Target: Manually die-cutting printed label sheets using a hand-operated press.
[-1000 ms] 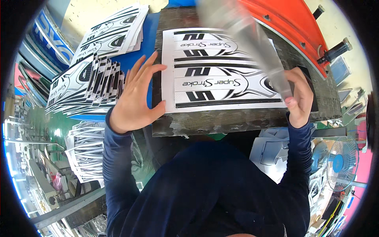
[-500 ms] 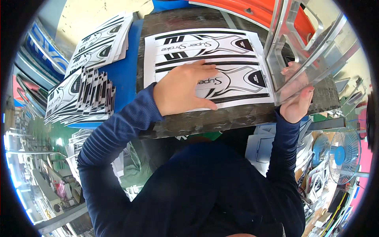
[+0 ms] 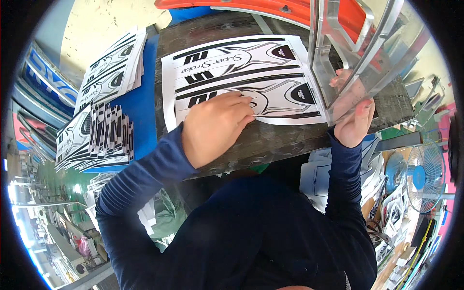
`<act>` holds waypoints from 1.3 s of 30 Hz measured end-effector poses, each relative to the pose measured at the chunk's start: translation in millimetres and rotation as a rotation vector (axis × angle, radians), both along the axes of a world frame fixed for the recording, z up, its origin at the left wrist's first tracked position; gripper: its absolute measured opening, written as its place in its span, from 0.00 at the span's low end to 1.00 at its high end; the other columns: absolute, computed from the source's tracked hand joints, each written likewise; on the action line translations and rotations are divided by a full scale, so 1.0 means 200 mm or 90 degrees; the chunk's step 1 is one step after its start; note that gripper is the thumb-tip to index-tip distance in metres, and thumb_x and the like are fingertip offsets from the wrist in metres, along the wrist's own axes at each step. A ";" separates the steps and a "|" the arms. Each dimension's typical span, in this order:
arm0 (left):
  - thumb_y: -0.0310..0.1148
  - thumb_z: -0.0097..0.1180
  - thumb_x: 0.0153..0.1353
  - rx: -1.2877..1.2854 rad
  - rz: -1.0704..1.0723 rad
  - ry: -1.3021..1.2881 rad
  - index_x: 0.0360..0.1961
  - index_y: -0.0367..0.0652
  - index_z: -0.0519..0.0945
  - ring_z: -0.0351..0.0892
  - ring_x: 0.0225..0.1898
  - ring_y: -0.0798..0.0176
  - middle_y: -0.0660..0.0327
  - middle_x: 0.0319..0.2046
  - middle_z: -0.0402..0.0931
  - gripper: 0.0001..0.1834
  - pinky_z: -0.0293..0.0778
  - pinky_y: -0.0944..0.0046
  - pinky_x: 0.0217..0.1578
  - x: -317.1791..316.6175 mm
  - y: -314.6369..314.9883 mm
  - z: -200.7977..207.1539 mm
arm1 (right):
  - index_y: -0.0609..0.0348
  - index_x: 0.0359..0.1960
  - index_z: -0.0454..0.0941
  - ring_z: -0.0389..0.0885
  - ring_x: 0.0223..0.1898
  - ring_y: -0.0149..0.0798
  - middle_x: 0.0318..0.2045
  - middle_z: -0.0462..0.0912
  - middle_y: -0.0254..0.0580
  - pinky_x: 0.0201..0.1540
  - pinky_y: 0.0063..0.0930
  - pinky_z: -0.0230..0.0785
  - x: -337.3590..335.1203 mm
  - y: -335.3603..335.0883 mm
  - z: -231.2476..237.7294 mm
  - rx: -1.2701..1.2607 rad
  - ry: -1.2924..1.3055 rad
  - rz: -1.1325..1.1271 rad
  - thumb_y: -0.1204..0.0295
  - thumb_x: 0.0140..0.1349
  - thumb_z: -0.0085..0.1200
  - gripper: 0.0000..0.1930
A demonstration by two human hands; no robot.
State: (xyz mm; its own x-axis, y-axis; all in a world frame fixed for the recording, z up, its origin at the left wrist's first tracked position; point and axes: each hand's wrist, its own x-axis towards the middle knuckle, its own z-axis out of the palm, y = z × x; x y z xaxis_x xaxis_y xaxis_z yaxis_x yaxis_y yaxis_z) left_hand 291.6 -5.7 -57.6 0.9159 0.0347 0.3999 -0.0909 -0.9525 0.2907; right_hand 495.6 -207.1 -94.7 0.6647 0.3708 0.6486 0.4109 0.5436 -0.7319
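Note:
A white sheet [image 3: 261, 79] printed with black and grey graphics lies on the dark, worn board [image 3: 237, 154]. My left hand [image 3: 215, 128] rests over its near part, fingers bunched together and pinching the sheet, which ripples beside the fingertips. On the right, a clear plastic template [image 3: 319, 79] with cut-out openings stands tilted up at the sheet's right edge. My right hand [image 3: 355, 123] grips its lower part, the thumb on the near side and other fingers seen through the plastic.
On a blue surface [image 3: 150, 101] to the left lie a pile of printed sheets [image 3: 111, 72] and a fanned stack of cut printed pieces [image 3: 108, 133]. An orange-red curved panel [image 3: 246, 7] borders the board's far side. A blue fan [image 3: 419, 176] stands at the right.
My left hand's spread fingers have drawn together on the sheet, which has buckled slightly. The template remains tilted up in my right hand. The whole view has shifted a little.

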 end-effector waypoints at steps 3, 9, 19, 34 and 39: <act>0.29 0.65 0.57 -0.073 0.019 -0.017 0.34 0.38 0.85 0.85 0.39 0.52 0.56 0.37 0.85 0.06 0.80 0.62 0.40 0.02 0.00 0.01 | 0.75 0.56 0.73 0.81 0.50 0.42 0.50 0.82 0.55 0.57 0.34 0.68 0.01 0.00 0.00 -0.001 -0.011 0.004 0.42 0.65 0.53 0.39; 0.29 0.66 0.58 -0.250 0.023 0.026 0.32 0.36 0.86 0.85 0.29 0.61 0.55 0.31 0.86 0.07 0.78 0.64 0.32 0.05 0.08 0.03 | 0.75 0.56 0.72 0.80 0.49 0.40 0.50 0.81 0.55 0.57 0.34 0.68 0.01 0.00 0.01 0.004 -0.008 0.000 0.42 0.64 0.53 0.39; 0.34 0.66 0.63 -0.559 0.131 -0.029 0.32 0.35 0.83 0.74 0.27 0.78 0.66 0.24 0.79 0.11 0.69 0.74 0.28 0.02 0.22 0.01 | 0.77 0.56 0.72 0.78 0.50 0.40 0.51 0.80 0.54 0.57 0.34 0.66 0.01 0.01 0.01 0.028 -0.017 -0.011 0.44 0.67 0.50 0.38; 0.23 0.51 0.69 -0.259 0.316 -0.858 0.58 0.32 0.74 0.81 0.52 0.53 0.50 0.50 0.81 0.17 0.78 0.54 0.53 -1.01 0.54 0.52 | 0.79 0.58 0.70 0.72 0.54 0.46 0.57 0.75 0.58 0.60 0.42 0.58 0.13 -0.04 -0.09 -0.020 -0.064 -0.020 0.41 0.71 0.38 0.42; 0.28 0.40 0.71 0.231 0.535 -0.596 0.52 0.32 0.80 0.79 0.57 0.49 0.49 0.53 0.81 0.19 0.67 0.47 0.62 -1.35 0.76 0.32 | 0.78 0.59 0.70 0.70 0.55 0.44 0.59 0.72 0.56 0.62 0.42 0.55 0.13 -0.05 -0.10 -0.010 -0.037 0.003 0.41 0.72 0.35 0.41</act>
